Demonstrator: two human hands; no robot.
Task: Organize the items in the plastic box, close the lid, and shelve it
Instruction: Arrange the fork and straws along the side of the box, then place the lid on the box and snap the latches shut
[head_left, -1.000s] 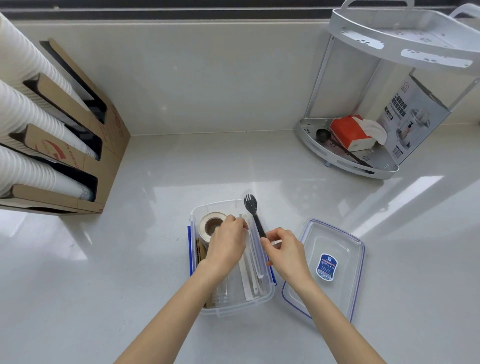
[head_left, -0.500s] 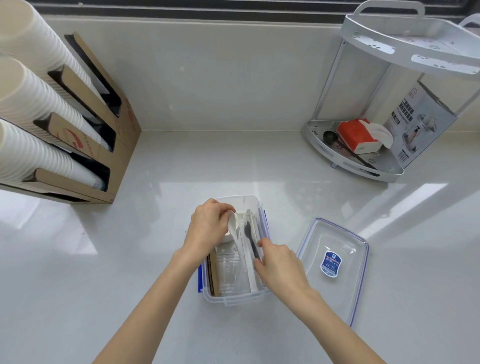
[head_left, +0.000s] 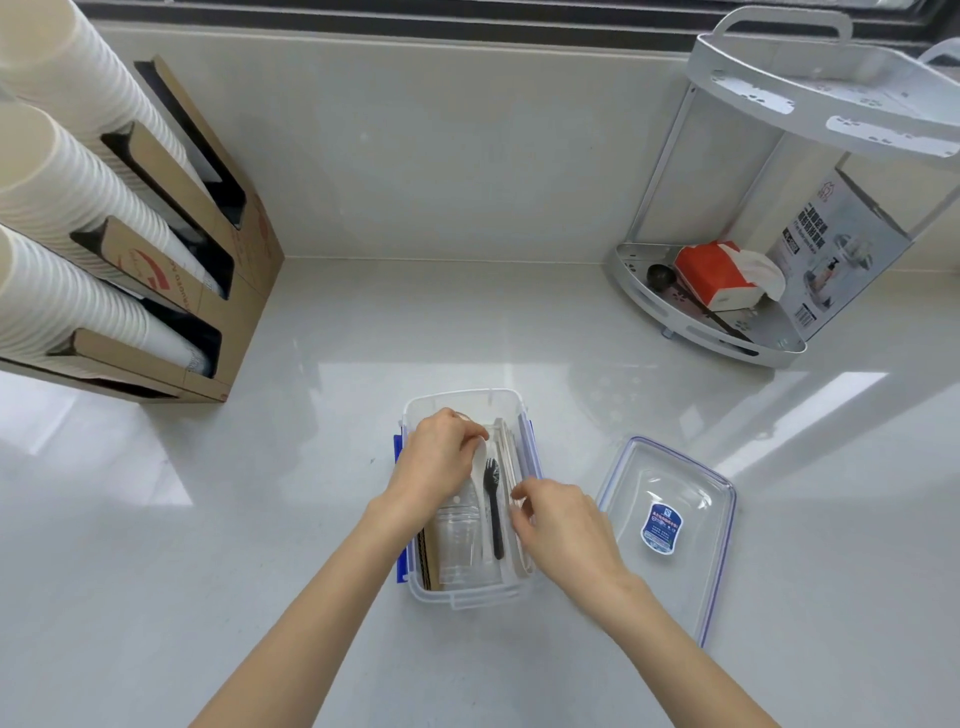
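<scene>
A clear plastic box (head_left: 464, 596) with blue clips sits on the counter in front of me. Inside lie a black fork (head_left: 493, 506), a white spoon (head_left: 478, 470), clear cups (head_left: 462, 545) and wrapped sticks along the right wall. My left hand (head_left: 439, 457) reaches into the box's far half and pinches the bowl of the white spoon. My right hand (head_left: 558, 525) hovers over the box's right wall, fingers loosely curled by the wrapped sticks, holding nothing that I can see. The clear lid (head_left: 670, 525) lies upside down to the right of the box.
A cardboard dispenser (head_left: 171, 280) stacked with white paper cups stands at the left. A white two-tier corner rack (head_left: 727, 312) at the back right holds a red tissue pack, a dark scoop and a printed carton. A pale wall runs behind the counter.
The black fork went from upright in my right hand to lying flat in the box. My right hand let it go and drew back to the right wall. My left hand took hold of the white spoon.
</scene>
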